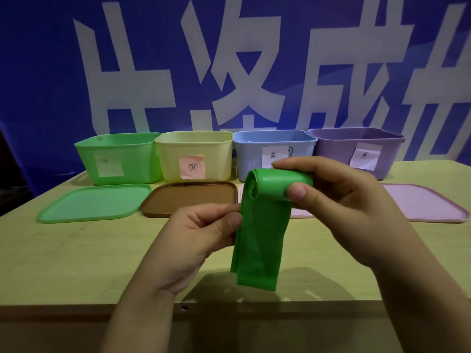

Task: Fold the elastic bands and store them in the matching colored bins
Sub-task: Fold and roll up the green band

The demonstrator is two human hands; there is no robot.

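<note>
Blue bin [274,151] label: 蓝; backdrop [38,72] chars: 成.

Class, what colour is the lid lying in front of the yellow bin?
Brown: the lid before the yellow bin shows best in the head view.

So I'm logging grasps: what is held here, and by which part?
The green elastic band: the right hand grips its rolled-up top, and the left hand pinches the left edge of the hanging tail.
</note>
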